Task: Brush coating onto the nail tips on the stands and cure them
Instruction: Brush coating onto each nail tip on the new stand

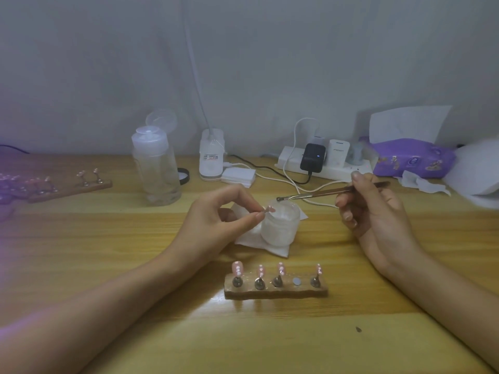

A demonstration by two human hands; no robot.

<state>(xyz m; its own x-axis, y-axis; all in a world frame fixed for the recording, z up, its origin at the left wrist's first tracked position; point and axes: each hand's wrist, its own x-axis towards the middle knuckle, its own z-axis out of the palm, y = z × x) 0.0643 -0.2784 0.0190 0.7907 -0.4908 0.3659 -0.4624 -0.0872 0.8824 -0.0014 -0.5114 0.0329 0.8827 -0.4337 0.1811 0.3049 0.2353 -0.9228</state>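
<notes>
Both hands hover over the grainy wooden counter (113,238). From my seat I see the left hand (224,214) pinching one small pink nail tip (270,209) between thumb and forefinger, right at the rim of a frosted white jar (280,225) that sits on a folded white wipe (256,242). The right hand (372,211) grips a slim brush (324,192) with a shiny stem, its tip just above the jar's mouth. Nearer me, a rough wooden stand (275,292) carries four glossy pink tips (237,268) on cone-shaped metal holders (237,281), plus one bare round disc (296,281).
</notes>
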